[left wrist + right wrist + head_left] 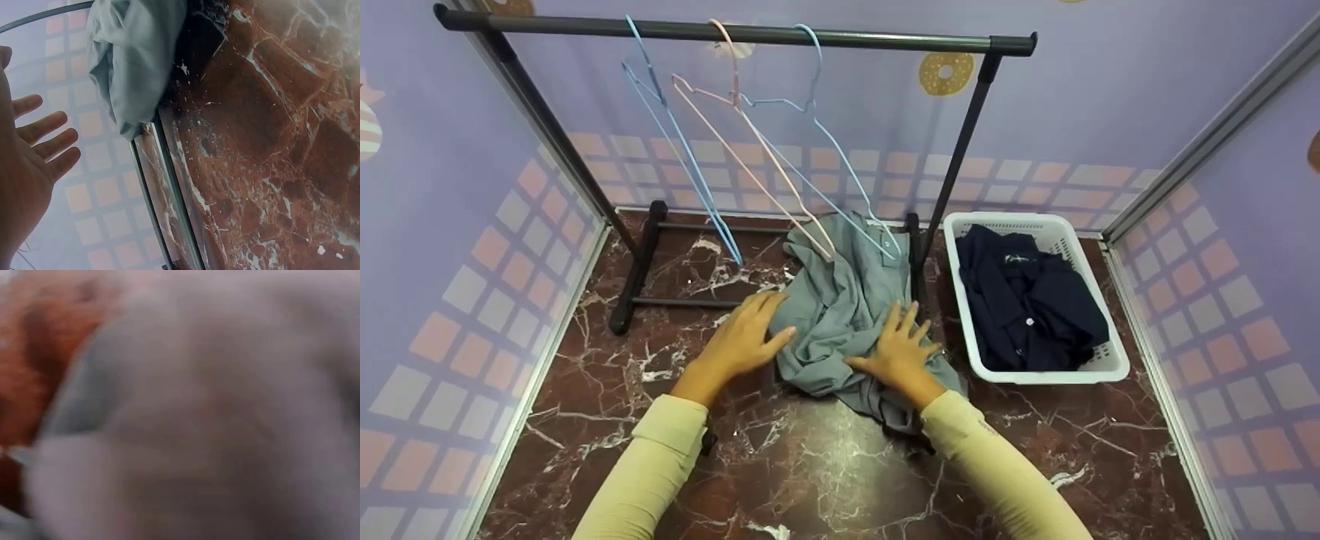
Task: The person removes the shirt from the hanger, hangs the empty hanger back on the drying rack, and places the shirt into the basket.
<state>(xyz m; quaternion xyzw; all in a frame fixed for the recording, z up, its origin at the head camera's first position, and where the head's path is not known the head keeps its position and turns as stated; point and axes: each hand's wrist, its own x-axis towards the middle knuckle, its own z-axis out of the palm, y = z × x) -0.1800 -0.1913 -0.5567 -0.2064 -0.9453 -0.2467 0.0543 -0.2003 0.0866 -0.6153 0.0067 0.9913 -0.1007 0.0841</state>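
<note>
A crumpled grey-green garment point(836, 315) lies in a heap on the floor under the hanger ends, with a small round button near its far end. My left hand point(744, 334) is at its left edge, fingers extended and thumb apart. The left wrist view shows that hand point(31, 163) with spread fingers and nothing in them, the garment point(138, 62) to its right. Over the garment's right side my right hand point(901, 352) is spread, fingers extended. Blurred pale cloth fills most of the right wrist view.
Two blue hangers and a pink hanger point(769, 157) hang on a black clothes rack point(855, 39). A white basket point(960, 300) holding dark navy clothing point(1027, 300) stands at the right. Lilac panels enclose the marbled floor point(810, 480).
</note>
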